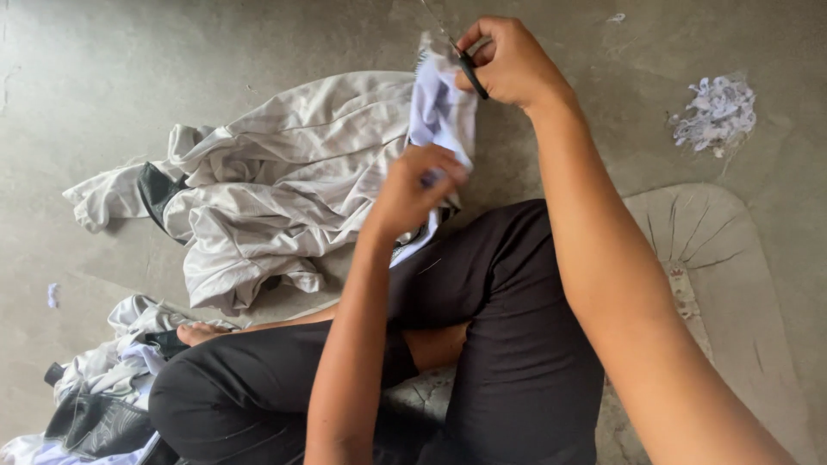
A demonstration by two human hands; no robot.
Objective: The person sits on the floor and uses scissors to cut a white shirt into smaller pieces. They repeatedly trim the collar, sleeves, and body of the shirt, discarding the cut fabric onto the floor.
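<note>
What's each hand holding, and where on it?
Left hand pinches the pale cloth at its lower part. Right hand grips scissors by the handles, at the cloth's top edge.

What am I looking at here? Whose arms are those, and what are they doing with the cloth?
There is no machine here. The picture comes from a camera worn on a person's head, looking down, so you see what that person sees. The two arms are the person's own. They sit on a grey floor with their legs in black trousers folded.

The left hand pinches a piece of pale cloth and holds it up. The right hand has its grip on small scissors, right at the top edge of that cloth.

On the floor lie a crumpled white garment, another heap of clothes near the knee, and a little pile of scraps on the right.
</note>
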